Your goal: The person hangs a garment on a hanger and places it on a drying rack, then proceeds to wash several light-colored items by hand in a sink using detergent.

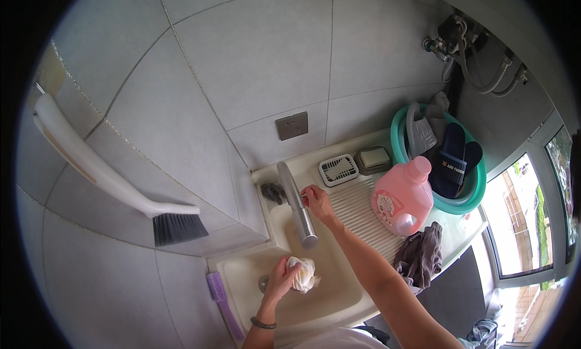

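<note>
In my left hand (282, 278) is a bunched white cloth (303, 274), held over the basin of a cream laundry sink (331, 299). A bangle circles that wrist. My right hand (318, 204) reaches to the side of the brushed-metal faucet (295, 204), its fingers closed around the small lever (303, 195). The faucet's spout end hangs above the basin, just beyond the cloth. Behind my left hand, the metal drain (264, 283) is partly covered.
On the ribbed washboard (358, 208) side stand a pink detergent jug (401, 197), a crumpled dark garment (420, 258), a soap dish (338, 170) and a soap bar (374, 157). A green basin (474, 199) holds slippers. A purple brush (222, 303) lies along the left rim; a white-handled brush (100, 167) hangs at left.
</note>
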Demonstrator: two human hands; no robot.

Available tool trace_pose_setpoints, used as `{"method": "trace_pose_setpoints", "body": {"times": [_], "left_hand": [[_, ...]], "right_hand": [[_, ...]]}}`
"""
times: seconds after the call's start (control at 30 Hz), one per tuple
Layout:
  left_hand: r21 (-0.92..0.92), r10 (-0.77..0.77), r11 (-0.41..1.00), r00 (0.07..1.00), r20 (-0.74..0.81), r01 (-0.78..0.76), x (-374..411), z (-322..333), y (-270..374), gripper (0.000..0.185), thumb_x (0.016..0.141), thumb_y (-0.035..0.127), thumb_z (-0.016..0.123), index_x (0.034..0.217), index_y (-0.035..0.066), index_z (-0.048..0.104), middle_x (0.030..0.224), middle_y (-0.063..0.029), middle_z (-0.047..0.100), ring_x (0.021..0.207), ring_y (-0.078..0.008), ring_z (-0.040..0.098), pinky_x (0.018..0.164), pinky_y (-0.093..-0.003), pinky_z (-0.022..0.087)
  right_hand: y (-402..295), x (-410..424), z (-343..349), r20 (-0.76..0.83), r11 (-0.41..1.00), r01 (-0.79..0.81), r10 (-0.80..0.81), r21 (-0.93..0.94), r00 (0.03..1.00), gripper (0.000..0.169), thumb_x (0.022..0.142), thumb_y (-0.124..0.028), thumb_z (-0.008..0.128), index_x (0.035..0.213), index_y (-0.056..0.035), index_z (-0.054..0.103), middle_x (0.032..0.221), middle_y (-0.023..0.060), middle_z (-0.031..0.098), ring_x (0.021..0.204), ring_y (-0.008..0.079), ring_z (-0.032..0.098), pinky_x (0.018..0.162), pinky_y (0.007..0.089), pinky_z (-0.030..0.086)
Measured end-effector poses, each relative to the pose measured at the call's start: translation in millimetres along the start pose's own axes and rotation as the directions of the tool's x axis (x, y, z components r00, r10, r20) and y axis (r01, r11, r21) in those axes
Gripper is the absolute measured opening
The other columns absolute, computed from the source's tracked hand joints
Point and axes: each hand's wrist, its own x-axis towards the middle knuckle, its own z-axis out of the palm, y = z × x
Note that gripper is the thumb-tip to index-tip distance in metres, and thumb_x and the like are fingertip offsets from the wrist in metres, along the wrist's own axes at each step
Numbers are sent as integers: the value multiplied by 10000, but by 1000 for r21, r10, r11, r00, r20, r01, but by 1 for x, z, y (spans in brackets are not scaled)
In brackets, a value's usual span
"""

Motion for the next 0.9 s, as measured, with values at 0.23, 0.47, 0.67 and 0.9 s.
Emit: {"method": "trace_pose_setpoints", "body": {"times": [0.23,0.47,0.67,0.9], "left_hand": [[-5,3,1000,1000,11,-3,-1,2,5,238,880,212,603,935,-11,538,819,-38,569,751,-82,509,671,-259,444],[12,16,1000,1000,10,-16,1,1,-2,249,874,217,607,930,-16,541,815,-49,575,752,-90,518,674,-265,446],[52,14,999,1000,22,-15,2,2,2,260,876,214,605,964,-22,541,839,-55,583,768,-95,529,687,-266,451],[-36,10,999,999,48,-9,1,7,10,223,886,200,607,985,19,521,847,-15,561,748,-68,534,627,-235,466]], "right_hand": [[0,-1,0,-11,1000,15,-15,-13,1000,284,938,-211,415,870,-5,600,631,61,592,587,114,570,557,250,464],[0,-3,2,-6,1000,11,-11,-12,1000,299,949,-232,408,882,-6,592,645,39,566,586,95,522,552,242,443],[2,-3,2,-25,999,26,-27,-33,999,304,942,-229,406,878,-5,601,635,65,603,592,119,578,562,258,467],[5,-3,3,-32,999,40,-40,-16,999,316,949,-239,396,882,-5,598,629,65,598,591,120,578,565,259,467]]}}
